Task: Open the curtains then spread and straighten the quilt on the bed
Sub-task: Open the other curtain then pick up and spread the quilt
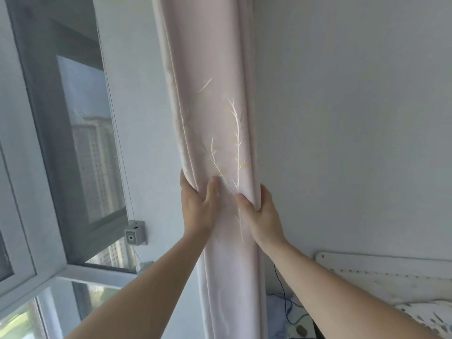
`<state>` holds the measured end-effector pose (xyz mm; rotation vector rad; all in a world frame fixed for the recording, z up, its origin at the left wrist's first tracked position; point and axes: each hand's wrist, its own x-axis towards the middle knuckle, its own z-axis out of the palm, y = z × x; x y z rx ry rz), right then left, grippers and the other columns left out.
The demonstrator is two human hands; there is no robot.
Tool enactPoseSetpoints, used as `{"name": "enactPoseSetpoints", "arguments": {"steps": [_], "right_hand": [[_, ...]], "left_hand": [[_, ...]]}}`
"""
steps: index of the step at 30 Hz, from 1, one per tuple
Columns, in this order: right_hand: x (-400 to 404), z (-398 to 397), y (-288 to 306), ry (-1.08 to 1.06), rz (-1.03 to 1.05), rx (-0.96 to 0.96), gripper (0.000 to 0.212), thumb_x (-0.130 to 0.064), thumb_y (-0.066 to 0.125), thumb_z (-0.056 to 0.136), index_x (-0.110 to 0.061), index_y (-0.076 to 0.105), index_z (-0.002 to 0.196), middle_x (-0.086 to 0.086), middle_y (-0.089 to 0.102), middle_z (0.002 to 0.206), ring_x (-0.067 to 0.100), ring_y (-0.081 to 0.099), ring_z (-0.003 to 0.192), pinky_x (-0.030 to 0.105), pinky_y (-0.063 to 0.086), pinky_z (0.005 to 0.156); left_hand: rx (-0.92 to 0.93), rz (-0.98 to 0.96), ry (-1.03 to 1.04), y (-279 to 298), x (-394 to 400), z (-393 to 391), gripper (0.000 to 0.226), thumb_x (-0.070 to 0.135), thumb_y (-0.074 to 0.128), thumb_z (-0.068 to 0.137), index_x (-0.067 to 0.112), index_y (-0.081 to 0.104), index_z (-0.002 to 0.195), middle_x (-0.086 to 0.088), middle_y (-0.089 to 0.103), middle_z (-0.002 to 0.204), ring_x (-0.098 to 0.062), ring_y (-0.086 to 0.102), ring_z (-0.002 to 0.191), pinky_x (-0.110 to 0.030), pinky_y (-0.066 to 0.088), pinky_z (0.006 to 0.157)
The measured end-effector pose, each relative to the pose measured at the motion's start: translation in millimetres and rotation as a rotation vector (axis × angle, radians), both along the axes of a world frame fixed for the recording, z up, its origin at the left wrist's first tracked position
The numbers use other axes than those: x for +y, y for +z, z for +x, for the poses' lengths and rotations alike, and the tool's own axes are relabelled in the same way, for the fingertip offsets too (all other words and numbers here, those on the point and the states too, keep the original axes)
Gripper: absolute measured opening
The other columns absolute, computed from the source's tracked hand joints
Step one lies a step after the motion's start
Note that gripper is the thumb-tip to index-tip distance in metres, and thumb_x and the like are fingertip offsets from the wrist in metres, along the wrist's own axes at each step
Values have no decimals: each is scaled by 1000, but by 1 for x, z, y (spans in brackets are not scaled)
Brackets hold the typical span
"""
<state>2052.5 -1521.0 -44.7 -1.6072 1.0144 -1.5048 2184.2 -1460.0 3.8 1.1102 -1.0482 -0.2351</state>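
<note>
The pale pink fabric curtain with thin embroidered sprigs (215, 133) hangs bunched into 1 narrow column against the white wall, right of the window, so the glass is already uncovered. Both hands clasp that column from opposite sides, which looks like a way to squeeze the folds tight and keep them from drifting back across the pane. The left hand (199, 204) wraps the left edge, its thumb pressed flat on the front of the cloth and the other fingers curled out of sight behind. The right hand (260, 207) mirrors it, thumb on the front and fingers hooked around the right side. Left of them, the grey-framed window (80, 143) shows tower blocks outside, and a small grey cord box (135, 233) sits on the wall. At lower right, only a corner of the white leaf-patterned quilt (425, 316) shows below a white headboard (381, 272); I'd judge the bed part not yet begun.
</note>
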Motion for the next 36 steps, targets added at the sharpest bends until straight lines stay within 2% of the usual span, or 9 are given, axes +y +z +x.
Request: {"name": "enactPoseSetpoints", "arguments": {"steps": [2,4,6,13,17,20,23,25,36], "right_hand": [[-4,-2,5,24,-22,12,90,-89,65,76,-37,50,148,-14,65,141,7,63,129,39,52,108],[-13,-4,6,40,-36,7,48,-66,66,93,-40,58,133,-22,73,119,-7,67,108,25,53,92],[-21,-4,8,45,-69,-1,32,-58,58,101,-39,61,127,-23,73,110,-10,67,101,19,49,87],[-91,5,15,-70,-3,85,56,-64,27,106,-22,63,110,-6,69,106,19,64,96,33,47,87],[-142,-4,30,-50,144,248,48,-66,25,104,-29,55,107,-5,57,101,22,56,93,33,43,85],[-147,-15,34,-36,129,273,45,-60,35,104,-26,64,109,-9,65,93,19,65,91,32,48,78],[-148,-19,40,-50,-9,182,20,-58,55,101,-38,56,100,-21,64,90,-7,63,77,13,44,64],[-162,-14,49,-57,-95,85,24,-62,62,96,-40,59,105,-21,70,95,-14,65,79,13,46,66],[-231,8,60,-190,-197,72,50,-65,43,104,-23,63,85,-5,68,76,6,65,74,23,49,69]], "left_hand": [[-40,-18,36,-1,-9,-2,62,54,60,97,39,34,151,22,61,136,-3,61,122,-31,51,100],[-64,-43,47,-4,-17,-9,55,44,58,102,39,34,151,22,64,129,4,63,112,-25,51,93],[-75,-66,61,-6,-27,-15,52,38,56,105,39,34,152,23,65,126,8,64,107,-17,49,87],[-148,142,31,7,-103,-32,31,41,37,107,35,55,131,15,70,99,-5,66,89,-23,46,70],[-157,250,-46,23,-150,-33,48,48,41,97,24,53,137,5,68,115,-26,65,105,-32,45,80],[-66,100,-38,12,-164,-33,46,45,48,94,32,48,138,12,67,117,-19,66,109,-36,52,87],[23,-101,52,10,-178,-29,62,41,56,96,33,35,154,12,60,139,-11,57,128,-33,46,106],[51,-137,33,17,-190,-27,70,45,58,99,33,26,159,13,54,149,-6,52,134,-29,41,112],[94,-248,89,21,-287,-12,57,45,38,107,28,32,161,8,42,163,-9,37,150,-40,30,125]]}}
